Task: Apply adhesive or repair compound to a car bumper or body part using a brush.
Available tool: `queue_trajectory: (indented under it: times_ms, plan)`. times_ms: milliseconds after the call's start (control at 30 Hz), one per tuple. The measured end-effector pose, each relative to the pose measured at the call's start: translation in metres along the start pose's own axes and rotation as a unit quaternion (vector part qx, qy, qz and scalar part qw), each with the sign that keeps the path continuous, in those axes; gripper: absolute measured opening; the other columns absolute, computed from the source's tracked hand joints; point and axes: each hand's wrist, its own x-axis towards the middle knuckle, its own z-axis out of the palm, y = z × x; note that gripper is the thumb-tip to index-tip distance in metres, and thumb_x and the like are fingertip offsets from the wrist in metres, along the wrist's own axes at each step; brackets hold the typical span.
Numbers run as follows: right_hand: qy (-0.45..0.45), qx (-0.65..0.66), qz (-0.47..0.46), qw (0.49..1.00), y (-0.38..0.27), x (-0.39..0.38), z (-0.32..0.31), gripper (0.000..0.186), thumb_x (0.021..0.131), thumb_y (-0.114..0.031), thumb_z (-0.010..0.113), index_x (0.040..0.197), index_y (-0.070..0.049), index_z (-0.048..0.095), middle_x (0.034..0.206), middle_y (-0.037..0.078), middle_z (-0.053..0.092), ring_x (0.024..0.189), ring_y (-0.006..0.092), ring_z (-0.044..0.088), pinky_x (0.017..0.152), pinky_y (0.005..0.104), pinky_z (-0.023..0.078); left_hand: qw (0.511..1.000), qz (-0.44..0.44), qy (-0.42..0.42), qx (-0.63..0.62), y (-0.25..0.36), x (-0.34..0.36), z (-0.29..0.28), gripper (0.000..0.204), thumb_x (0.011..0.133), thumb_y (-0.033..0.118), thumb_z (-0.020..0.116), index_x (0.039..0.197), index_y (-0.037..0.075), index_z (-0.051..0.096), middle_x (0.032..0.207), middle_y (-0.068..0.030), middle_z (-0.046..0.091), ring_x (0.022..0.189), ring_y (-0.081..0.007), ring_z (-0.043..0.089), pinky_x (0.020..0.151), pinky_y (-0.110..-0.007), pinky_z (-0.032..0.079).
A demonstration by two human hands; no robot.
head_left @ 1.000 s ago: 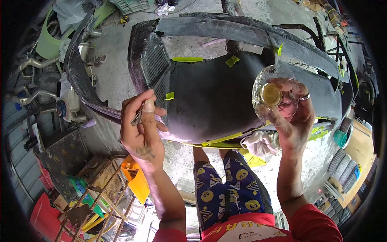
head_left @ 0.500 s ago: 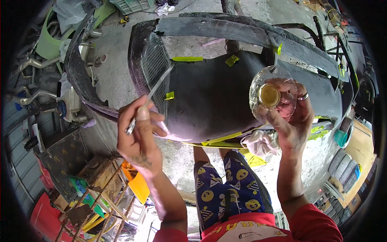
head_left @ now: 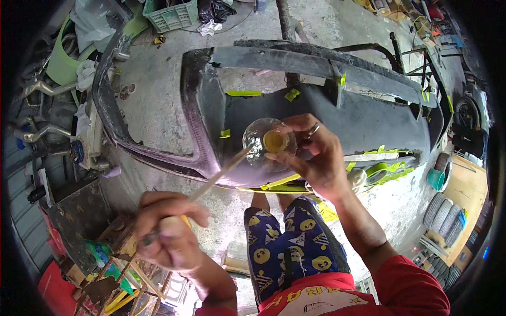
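My left hand (head_left: 171, 231), at the lower left, is closed round a long, thin, pale stick-like tool (head_left: 221, 175). Whether it is a brush or a spatula is hard to tell. Its far tip reaches the left side of a clear round bowl (head_left: 255, 138); I cannot tell if they touch. My right hand (head_left: 321, 158), with a ring on one finger, grips the bowl from the right. An amber disc shows in the bowl's middle, perhaps liquid. Right below the bowl lies a dark grey car bumper (head_left: 385, 126) with strips of yellow-green tape (head_left: 243, 94).
A second bumper frame (head_left: 105, 100) stands at the left, near metal exhaust pipes (head_left: 50, 88). Beyond are a green crate (head_left: 171, 16) and a black bag (head_left: 217, 10). Stacked tyres (head_left: 444, 218) stand at the right, and a rusty rack (head_left: 126, 268) at the lower left.
My right hand has brought the bowl leftward. My left hand has dropped lower, and the tool's tip has swung from above the bumper to the bowl. The view has shifted slightly.
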Motion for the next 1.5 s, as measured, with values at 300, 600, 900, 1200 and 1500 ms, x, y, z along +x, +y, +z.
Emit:
queue_trajectory:
  times_ms: [300, 600, 900, 1200, 1500]
  plan:
    - [0.002, -0.050, -0.035, 0.998, -0.003, 0.014, 0.036, 0.039, 0.080, -0.001, 0.079, 0.115, -0.002, 0.061, 0.115, 0.005, 0.063, 0.098, 0.0099, 0.063, 0.075, 0.0232, 0.050, 0.988, -0.059, -0.136, 0.033, -0.019, 0.015, -0.014, 0.008, 0.089, 0.002, 0.064, 0.095, -0.003, 0.066, 0.087, -0.0142, 0.069, 0.072, -0.0220, 0.066, 0.065, -0.029, 0.052]
    - [0.109, 0.020, -0.008, 0.994, 0.005, 0.022, 0.057, 0.040, 0.079, -0.005, 0.082, 0.113, -0.004, 0.063, 0.100, 0.000, 0.067, 0.073, 0.0034, 0.057, 0.066, 0.0191, 0.047, 0.986, -0.108, -0.086, -0.090, -0.051, 0.021, -0.030, 0.024, 0.099, 0.017, 0.051, 0.104, -0.006, 0.056, 0.090, -0.0158, 0.057, 0.055, -0.0155, 0.056, 0.041, -0.023, 0.043]
    - [0.153, 0.068, 0.033, 0.985, 0.007, 0.036, 0.046, 0.042, 0.080, -0.004, 0.082, 0.115, -0.002, 0.061, 0.098, 0.000, 0.070, 0.080, 0.0036, 0.061, 0.070, 0.0200, 0.047, 0.970, -0.159, 0.018, -0.185, -0.080, 0.019, -0.019, 0.024, 0.102, 0.016, 0.046, 0.109, -0.005, 0.054, 0.089, -0.0164, 0.061, 0.050, -0.0166, 0.052, 0.039, -0.025, 0.040]
    - [0.184, 0.052, -0.018, 0.981, 0.000, 0.025, 0.013, 0.046, 0.078, 0.003, 0.080, 0.117, -0.001, 0.058, 0.119, 0.011, 0.063, 0.103, 0.0137, 0.064, 0.082, 0.0263, 0.054, 0.991, -0.133, -0.003, -0.011, -0.094, 0.004, 0.001, 0.027, 0.100, 0.016, 0.053, 0.112, -0.007, 0.057, 0.091, -0.0169, 0.062, 0.051, -0.0158, 0.058, 0.044, -0.024, 0.046]
    - [0.271, 0.081, -0.020, 0.959, -0.009, 0.009, -0.018, 0.048, 0.076, 0.001, 0.081, 0.116, 0.001, 0.054, 0.121, 0.016, 0.061, 0.114, 0.0252, 0.062, 0.095, 0.0371, 0.055, 0.989, -0.068, -0.086, 0.101, -0.098, 0.001, 0.020, 0.023, 0.101, 0.013, 0.052, 0.115, -0.004, 0.059, 0.097, -0.0149, 0.062, 0.064, -0.0138, 0.060, 0.051, -0.023, 0.047]
